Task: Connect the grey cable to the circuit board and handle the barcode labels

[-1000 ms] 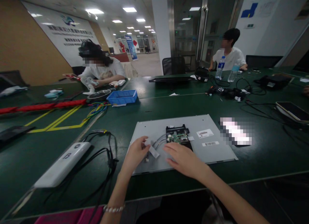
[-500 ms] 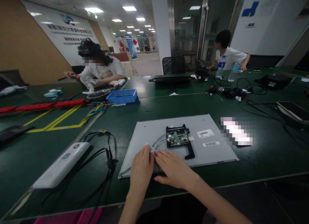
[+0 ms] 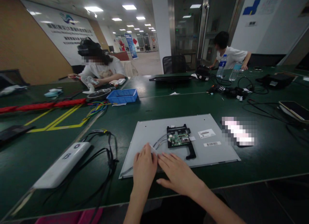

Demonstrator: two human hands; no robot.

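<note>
A flat grey display panel [image 3: 142, 134] lies back side up on the table. On it sits a black plastic bracket [image 3: 191, 152] around a green circuit board [image 3: 178, 139]. Thin grey cables [image 3: 159, 141] run from the board toward my hands. My left hand [image 3: 145, 167] is closed, its fingers pressed together at a small whitish translucent strip [image 3: 153, 149] on the cables. Flat over the panel's near part lies my right hand [image 3: 177, 172], fingers stretched out and thumb apart, fingertips close to the left hand. What lies beneath the palms is mostly hidden.
To the left are a white device [image 3: 63, 166] and black cables [image 3: 109, 159]. A blue bin [image 3: 123, 96] stands farther back. A phone-like object [image 3: 238, 131], partly blurred out, lies right of the panel. Two people sit across the table, near bottles [image 3: 221, 67] and cables.
Both hands have shifted slightly right in view, and a small gap shows between their fingertips. The panel appears almost unchanged in place.
</note>
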